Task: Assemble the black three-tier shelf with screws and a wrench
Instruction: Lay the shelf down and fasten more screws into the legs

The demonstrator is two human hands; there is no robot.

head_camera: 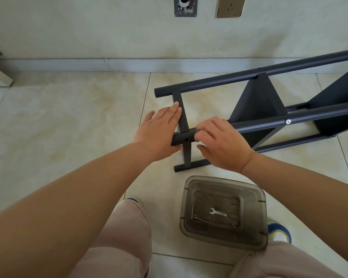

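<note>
Centre frame: one shelf (269,109), left hand (161,133) flat against it, right hand (221,143) curled on its tube; lower right, one tub (263,209) holding one wrench (218,213), a few screws (199,218).

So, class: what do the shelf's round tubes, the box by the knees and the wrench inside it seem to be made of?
Round tubes: probably metal with a matt black coating; smooth, even, with a dull sheen.
Box: smoky see-through plastic; the floor shows through its walls.
Wrench: bare silvery metal, flat and bright, likely steel.

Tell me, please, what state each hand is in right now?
Left hand: open, straight fingers resting on the shelf frame.
Right hand: curled round the frame's tube.
</note>
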